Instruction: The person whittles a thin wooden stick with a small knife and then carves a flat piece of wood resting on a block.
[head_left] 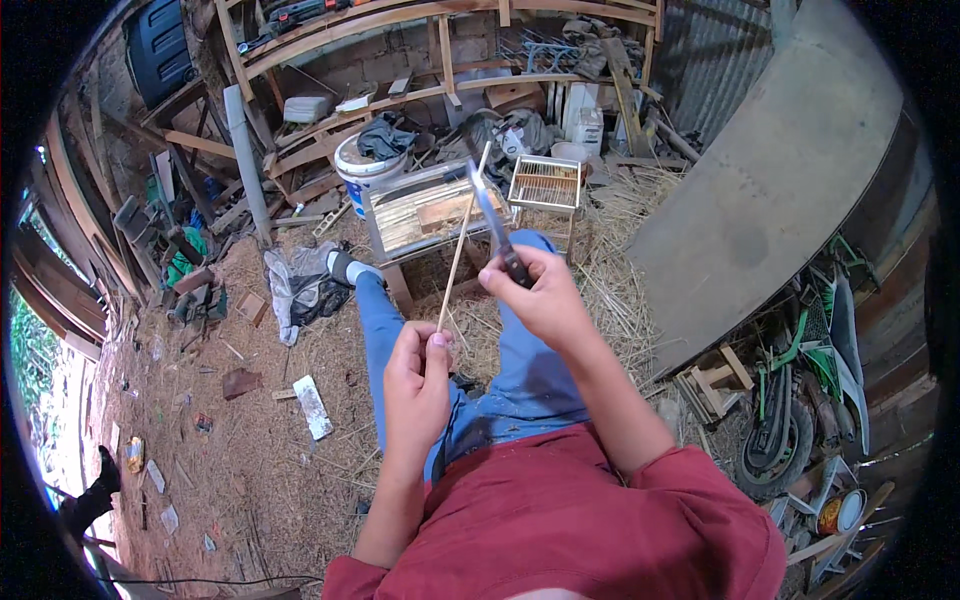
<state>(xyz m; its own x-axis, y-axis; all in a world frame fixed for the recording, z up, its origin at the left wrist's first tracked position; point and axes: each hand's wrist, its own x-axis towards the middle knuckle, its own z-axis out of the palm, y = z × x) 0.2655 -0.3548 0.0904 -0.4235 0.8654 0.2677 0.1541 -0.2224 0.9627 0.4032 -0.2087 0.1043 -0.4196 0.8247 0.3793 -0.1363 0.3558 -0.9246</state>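
Observation:
My left hand (415, 380) pinches the lower end of a thin pale wooden stick (459, 258), which points up and away from me. In my right hand (545, 300) is a knife with a dark handle (515, 267); its blade points away from me, just right of the stick. Whether the blade touches the stick, I cannot tell. Beyond both hands, a shallow framed tray (379, 223) holds many pale strips and a flat wood block (441, 214). To its right stands a small slatted wooden frame (545, 205) like a little cage.
A white bucket (352, 172) with dark cloth stands behind the tray. A large sheet panel (760, 190) leans on the right, near a motorcycle wheel (785, 450). Straw and scraps cover the ground, and a grey post (246, 165) rises at left.

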